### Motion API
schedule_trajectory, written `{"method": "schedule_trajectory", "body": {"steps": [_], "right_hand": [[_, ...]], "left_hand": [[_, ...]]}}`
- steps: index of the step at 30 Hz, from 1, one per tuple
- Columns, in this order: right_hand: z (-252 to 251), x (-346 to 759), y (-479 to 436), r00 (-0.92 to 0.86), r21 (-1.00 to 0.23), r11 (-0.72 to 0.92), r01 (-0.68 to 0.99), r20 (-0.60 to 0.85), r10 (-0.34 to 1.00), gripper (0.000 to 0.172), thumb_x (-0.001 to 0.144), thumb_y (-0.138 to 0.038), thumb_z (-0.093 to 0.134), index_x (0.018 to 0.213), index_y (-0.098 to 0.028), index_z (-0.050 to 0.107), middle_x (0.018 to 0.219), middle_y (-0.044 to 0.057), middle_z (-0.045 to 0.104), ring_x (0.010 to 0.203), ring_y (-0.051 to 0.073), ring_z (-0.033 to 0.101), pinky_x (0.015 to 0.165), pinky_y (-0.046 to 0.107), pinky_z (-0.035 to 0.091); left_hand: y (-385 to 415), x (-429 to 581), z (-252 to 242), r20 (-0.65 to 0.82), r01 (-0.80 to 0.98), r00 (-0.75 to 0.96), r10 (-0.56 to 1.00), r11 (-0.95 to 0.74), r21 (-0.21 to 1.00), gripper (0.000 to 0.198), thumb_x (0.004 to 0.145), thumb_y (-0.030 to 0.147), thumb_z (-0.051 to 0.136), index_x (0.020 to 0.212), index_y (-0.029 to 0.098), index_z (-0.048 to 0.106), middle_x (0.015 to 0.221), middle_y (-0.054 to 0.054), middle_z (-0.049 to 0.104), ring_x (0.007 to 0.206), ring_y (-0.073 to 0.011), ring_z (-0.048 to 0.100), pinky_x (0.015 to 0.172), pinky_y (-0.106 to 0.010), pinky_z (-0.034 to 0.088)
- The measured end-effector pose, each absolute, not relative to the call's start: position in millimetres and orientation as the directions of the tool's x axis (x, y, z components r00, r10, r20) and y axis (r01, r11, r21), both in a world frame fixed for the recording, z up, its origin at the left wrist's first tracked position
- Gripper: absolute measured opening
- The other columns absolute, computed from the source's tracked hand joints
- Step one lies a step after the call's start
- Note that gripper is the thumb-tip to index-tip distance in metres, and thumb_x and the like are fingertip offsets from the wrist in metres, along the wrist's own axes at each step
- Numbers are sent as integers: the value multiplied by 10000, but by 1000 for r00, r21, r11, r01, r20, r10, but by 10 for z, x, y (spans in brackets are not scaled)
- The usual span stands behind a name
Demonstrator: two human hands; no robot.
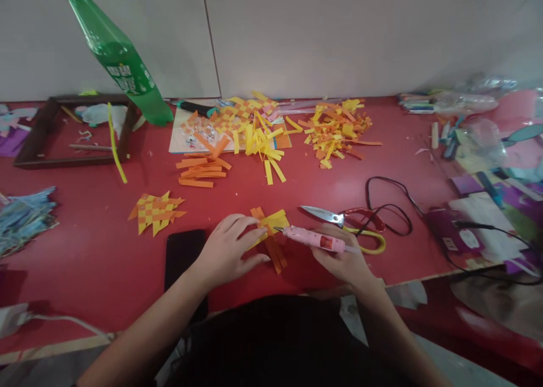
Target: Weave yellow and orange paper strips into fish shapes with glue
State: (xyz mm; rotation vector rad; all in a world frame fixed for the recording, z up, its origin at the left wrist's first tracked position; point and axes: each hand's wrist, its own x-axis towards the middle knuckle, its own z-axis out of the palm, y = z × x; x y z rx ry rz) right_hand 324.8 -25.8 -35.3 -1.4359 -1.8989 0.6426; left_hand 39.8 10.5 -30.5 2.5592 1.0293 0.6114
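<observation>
My right hand (pixel 339 258) is wrapped round a pink glue gun (pixel 311 238), whose dark nozzle points left over crossed paper strips. Orange strips (pixel 275 253) and yellow strips (pixel 275 222) cross one another on the red table. My left hand (pixel 234 245) rests at the left side of these strips, its fingers apart and fingertips touching them. Left of that hand lies a woven orange and yellow paper fish (pixel 155 211). Scissors (pixel 331 216) with red and yellow handles lie just beyond my right hand, which partly hides them.
A black phone (pixel 182 251) lies by my left forearm. Paper strip piles (pixel 339 129) and a green bottle (pixel 123 64) stand toward the wall. A wooden frame (pixel 76 160) is at the left. A black cord (pixel 394 183) runs to a purple box (pixel 453 231) at the right.
</observation>
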Motion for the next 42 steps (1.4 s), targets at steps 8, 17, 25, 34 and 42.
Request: {"method": "schedule_trajectory", "body": {"steps": [8, 17, 25, 34, 42], "right_hand": [[-259, 3201, -160, -233, -723, 273, 635, 158, 960, 129, 679, -109, 514, 720, -216, 572, 709, 3, 640, 651, 166, 607, 638, 306, 502], [-275, 3177, -145, -215, -678, 200, 708, 62, 975, 83, 662, -134, 513, 663, -217, 501, 658, -2, 601, 618, 150, 562, 614, 280, 456], [-254, 3134, -126, -201, -639, 176, 749, 34, 979, 96, 666, -180, 507, 611, -220, 438, 575, -22, 517, 535, 122, 463, 554, 268, 382], [-243, 3125, -136, -195, -624, 154, 766, 2, 981, 109, 674, -189, 502, 614, -221, 417, 577, -25, 494, 541, 120, 442, 557, 266, 359], [-188, 3094, -118, -198, -628, 154, 763, -1, 980, 123, 671, -166, 485, 589, -218, 410, 572, -22, 472, 545, 121, 432, 548, 268, 343]], "left_hand": [[176, 357, -335, 328, 509, 630, 704, -693, 509, 280, 839, 19, 469, 895, 172, 697, 1028, -57, 751, 984, -227, 589, 913, -398, 537], [178, 321, -370, 314, 476, 671, 671, -715, 512, 399, 793, 8, 512, 1089, 181, 715, 1130, -41, 749, 1051, -250, 572, 951, -427, 523], [189, 309, -404, 296, 567, 616, 730, -672, 477, 284, 869, 14, 472, 962, 180, 683, 1016, -54, 751, 923, -241, 588, 850, -417, 519], [168, 354, -366, 251, 578, 655, 713, -687, 441, 78, 901, 220, 630, 935, 180, 687, 1036, -73, 719, 949, -248, 601, 862, -409, 504], [109, 385, -444, 342, 511, 684, 645, -757, 407, 208, 948, 332, 605, 855, 191, 726, 1030, -54, 757, 979, -238, 648, 863, -405, 508]]}}
